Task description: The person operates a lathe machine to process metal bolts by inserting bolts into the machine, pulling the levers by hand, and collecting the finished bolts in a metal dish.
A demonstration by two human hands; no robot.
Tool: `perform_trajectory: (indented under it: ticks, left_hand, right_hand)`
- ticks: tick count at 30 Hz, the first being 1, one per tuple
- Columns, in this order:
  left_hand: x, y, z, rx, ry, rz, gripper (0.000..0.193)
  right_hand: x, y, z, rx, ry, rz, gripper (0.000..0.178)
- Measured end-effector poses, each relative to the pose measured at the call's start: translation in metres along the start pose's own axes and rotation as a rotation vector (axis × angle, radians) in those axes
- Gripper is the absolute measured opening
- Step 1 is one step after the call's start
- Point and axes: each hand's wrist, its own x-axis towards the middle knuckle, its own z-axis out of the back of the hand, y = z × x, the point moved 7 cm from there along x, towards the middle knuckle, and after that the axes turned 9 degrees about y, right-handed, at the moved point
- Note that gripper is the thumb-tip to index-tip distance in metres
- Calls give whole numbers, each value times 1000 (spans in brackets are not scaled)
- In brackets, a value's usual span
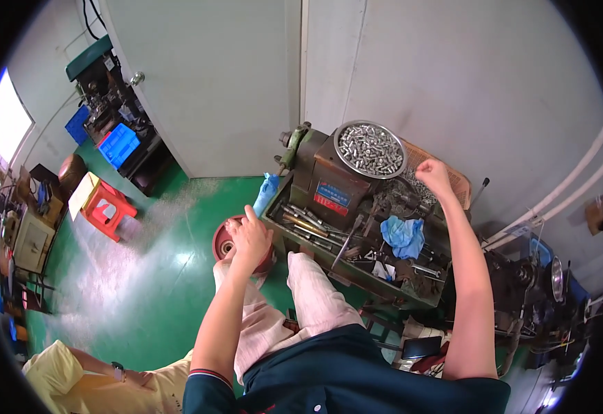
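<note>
My right hand (434, 176) is raised over the machine's far right side, its fingers curled together; whatever they may hold is too small to make out. Just left of it, a round steel bowl (370, 150) full of small silvery metal pieces sits on top of the green bench machine (336, 181). Behind and below that hand lies an orange-brown basket (458, 186), with more small metal parts beside it. My left hand (249, 240) hovers above my knee with fingers loosely apart, nothing visible in it. Beneath it is a red round wheel-like part (223, 243), partly hidden by the hand.
The machine's tray holds metal rods (308, 224), a crumpled blue cloth (403, 237) and loose tools. A blue-wrapped handle (267, 192) juts out at its left. A red stool (108, 209) stands on the green floor. Another person in yellow (108, 379) is at lower left.
</note>
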Motion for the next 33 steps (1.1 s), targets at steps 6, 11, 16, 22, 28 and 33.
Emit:
perform_trajectory:
  ticks: [6,11,16,22,28,33]
  left_hand:
    - [8,-14,21,-95,-160,-78,46]
    - [25,-5,6,-59,-106,27,32]
    - [10,9,13,162,-90,171,31]
    - [6,-15,16,-24,-106,100,33]
    - [8,-1,14,-91,-214,89,27]
    - [14,-2,11,-133,-202,104,28]
  right_hand:
    - [-1,-21,-41,56,71,-55,16]
    - [29,-53,-72,105,167,-13,19]
    - [12,-6,-91,-124,243,-32,21]
    - [4,-30,-76,233,258,99,25]
    - [16,-30,-93,138,354,34,19]
    - [22,-38,-89,138,220,94,11]
